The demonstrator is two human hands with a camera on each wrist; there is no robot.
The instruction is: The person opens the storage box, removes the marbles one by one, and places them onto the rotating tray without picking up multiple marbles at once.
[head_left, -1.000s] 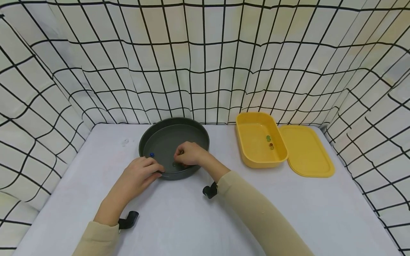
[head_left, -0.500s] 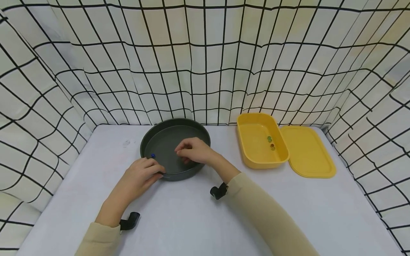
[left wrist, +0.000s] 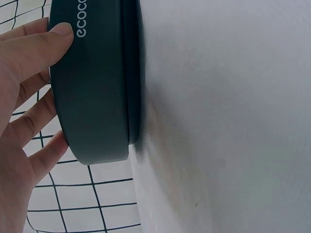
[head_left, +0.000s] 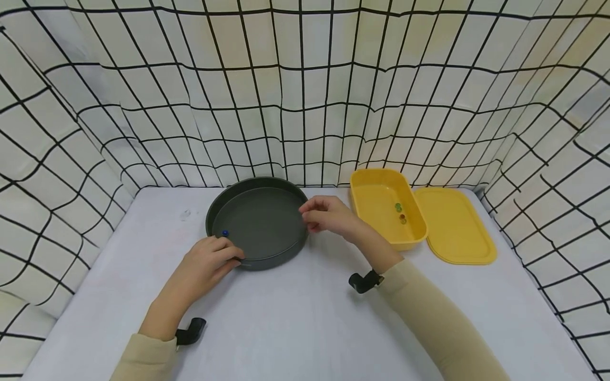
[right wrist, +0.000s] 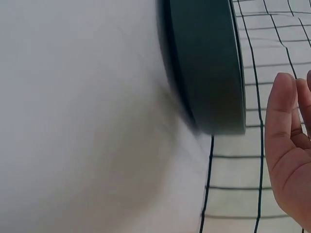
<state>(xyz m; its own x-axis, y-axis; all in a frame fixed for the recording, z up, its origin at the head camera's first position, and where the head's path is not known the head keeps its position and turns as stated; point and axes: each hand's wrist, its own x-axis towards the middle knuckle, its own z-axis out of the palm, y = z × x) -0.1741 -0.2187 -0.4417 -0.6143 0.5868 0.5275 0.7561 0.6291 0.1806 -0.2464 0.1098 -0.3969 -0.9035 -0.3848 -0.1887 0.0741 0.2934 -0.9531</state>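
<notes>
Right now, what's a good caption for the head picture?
Left hand grips the dark pan, one blue bead inside; right hand hovers at its edge.

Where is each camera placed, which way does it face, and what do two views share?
Head: worn on the head, facing forward and down at the dark pan, yellow box and yellow lid; the left hand, right hand and both sleeves show.
Left wrist: on that wrist, facing the pan's outer side; the left hand gripping its rim shows.
Right wrist: on that wrist, facing the pan's outer side; part of the right hand shows.
Shared: both wrist views show pan, white table and lined wall.
</notes>
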